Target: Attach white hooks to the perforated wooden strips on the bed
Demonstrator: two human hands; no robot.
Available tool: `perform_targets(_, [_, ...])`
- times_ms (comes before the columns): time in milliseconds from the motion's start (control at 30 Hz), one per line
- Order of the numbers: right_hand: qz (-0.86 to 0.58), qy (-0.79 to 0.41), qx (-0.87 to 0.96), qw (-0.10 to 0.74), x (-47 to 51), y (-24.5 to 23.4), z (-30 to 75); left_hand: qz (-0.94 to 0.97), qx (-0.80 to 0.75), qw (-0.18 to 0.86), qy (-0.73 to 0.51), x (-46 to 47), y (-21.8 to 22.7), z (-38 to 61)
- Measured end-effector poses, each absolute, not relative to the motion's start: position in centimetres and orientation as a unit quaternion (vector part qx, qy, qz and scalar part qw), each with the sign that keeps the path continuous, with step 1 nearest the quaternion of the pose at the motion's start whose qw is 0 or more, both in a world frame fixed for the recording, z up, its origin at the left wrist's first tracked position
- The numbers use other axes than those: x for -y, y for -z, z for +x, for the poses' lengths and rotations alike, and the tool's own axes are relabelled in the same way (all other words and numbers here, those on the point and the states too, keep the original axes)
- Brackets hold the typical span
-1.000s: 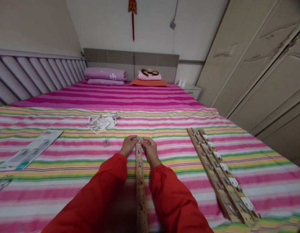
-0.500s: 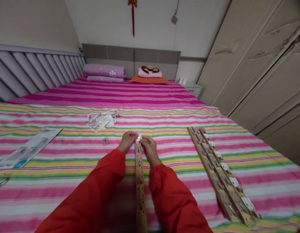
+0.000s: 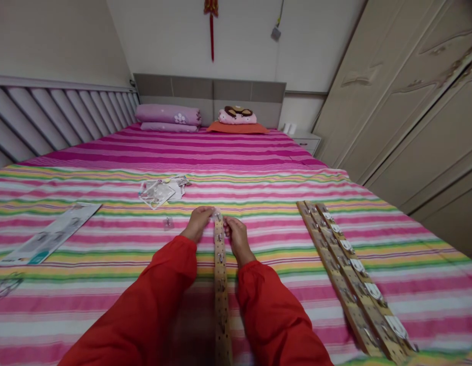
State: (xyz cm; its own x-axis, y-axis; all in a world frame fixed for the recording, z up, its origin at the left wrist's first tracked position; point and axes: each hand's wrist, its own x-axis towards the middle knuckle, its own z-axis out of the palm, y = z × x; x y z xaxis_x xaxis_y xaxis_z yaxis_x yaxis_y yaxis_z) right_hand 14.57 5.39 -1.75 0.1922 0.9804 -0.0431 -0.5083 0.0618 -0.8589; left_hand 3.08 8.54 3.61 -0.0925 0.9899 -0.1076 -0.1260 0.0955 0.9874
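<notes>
Well inside right edge of bed [image 3: 266, 183], pinching clear plastic [image 3: 216, 211] in left hand [image 3: 198, 221] at far end of wooden strip [image 3: 220, 272]; cannot tell hold of right hand [image 3: 238, 237] alongside.

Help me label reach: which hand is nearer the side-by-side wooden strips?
Right. The right hand is left of the side-by-side strips; the left hand is farther left, across the single strip.

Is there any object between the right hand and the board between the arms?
Nothing visible stands between the right hand and the board; the hand is beside the board's far end, with the left hand opposite.
</notes>
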Motion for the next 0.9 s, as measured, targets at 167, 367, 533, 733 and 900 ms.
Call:
perform_targets(167, [-0.378,-0.557,0.295,0.678,-5.3,1.7,14.6,0.349,-0.494,0.559,-0.568,-8.5,-4.5,3.2])
perform_targets(367, [-0.37,-0.552,0.281,0.692,-5.4,1.5,14.7,0.398,-0.496,0.533,-0.558,-8.2,-4.9,3.2])
perform_targets(533, [-0.38,-0.546,0.306,0.681,-5.2,1.9,14.7,0.434,-0.504,0.53,-0.526,-8.4,-4.4,3.1])
perform_targets(733, [-0.393,-0.539,0.328,0.669,-5.1,1.9,14.6,0.434,-0.513,0.542,-0.505,-8.7,-3.2,2.9])
perform_targets(900, [-0.412,-0.532,0.325,0.664,-5.1,1.8,14.5,0.443,-0.507,0.548,-0.496,-9.0,-2.8,2.8])
